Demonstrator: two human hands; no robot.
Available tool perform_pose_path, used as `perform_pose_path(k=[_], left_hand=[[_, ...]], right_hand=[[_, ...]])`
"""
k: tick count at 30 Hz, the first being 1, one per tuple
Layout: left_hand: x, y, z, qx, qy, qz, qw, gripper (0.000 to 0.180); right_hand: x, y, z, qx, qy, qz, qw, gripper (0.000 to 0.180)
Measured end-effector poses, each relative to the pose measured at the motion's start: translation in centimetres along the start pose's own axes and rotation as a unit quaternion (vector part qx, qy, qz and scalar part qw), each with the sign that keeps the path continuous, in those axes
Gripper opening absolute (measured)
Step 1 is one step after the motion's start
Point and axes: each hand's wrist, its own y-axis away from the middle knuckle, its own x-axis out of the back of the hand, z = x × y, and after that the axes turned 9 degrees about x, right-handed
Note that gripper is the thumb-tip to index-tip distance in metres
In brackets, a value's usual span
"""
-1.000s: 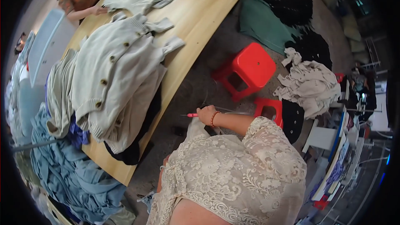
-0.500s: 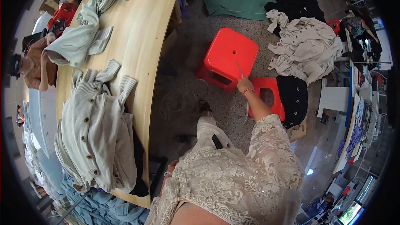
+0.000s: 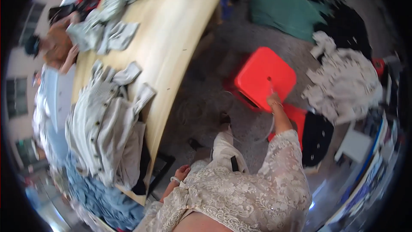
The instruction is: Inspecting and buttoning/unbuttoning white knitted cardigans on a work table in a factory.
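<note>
Red stool [image 3: 265, 77] stands on the grey floor [image 3: 206, 99] to the person's right, just beside the table [image 3: 171, 38], and the right hand [image 3: 273, 100] rests on its near edge. The picture is blurred there, so I cannot tell whether that grip is closed on the rim or only laid against it; a thin pale thing seems to stick up from the fingers, too smeared to name. Nearest of all, the left hand [image 3: 182, 172] hangs low by the lace top [image 3: 240, 197], loosely open and holding nothing, close to the table's near corner.

The step in hand looks like taking hold of the stool. Shifting it would call for a firm grip on the rim and room to clear the second red piece [image 3: 296, 118] just behind it.

On the table lies a pale buttoned jacket [image 3: 103, 129] over a blue heap [image 3: 98, 193]. Farther off are more pale garments [image 3: 107, 34], where another person's arm [image 3: 64, 53] works. On the floor beyond the stool lie a white pile [image 3: 343, 81] and green cloth [image 3: 283, 4].
</note>
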Motion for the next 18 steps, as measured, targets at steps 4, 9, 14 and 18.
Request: perform_pose_path(k=[4,9,14,18], left_hand=[[-1.2,0.3,-1.7,-0.037,-0.018,0.04,0.998,0.047],[-1.7,0.4,-1.1,-0.042,0.044,0.055,0.997,0.046],[1.4,4.8,2.7,-0.105,0.099,0.148,0.978,0.037],[8.6,11.0,5.1,-0.265,0.082,0.463,0.842,0.023]], right_hand=[[-2.8,-1.3,1.2,0.134,-0.123,0.1,0.978,0.062],[-3.5,-1.5,0.6,0.136,-0.056,0.073,0.986,0.077],[0.3,3.0,-5.6,0.044,0.139,0.031,0.989,0.07],[-0.2,7.5,-13.0,0.219,0.14,0.1,0.96,0.058]])
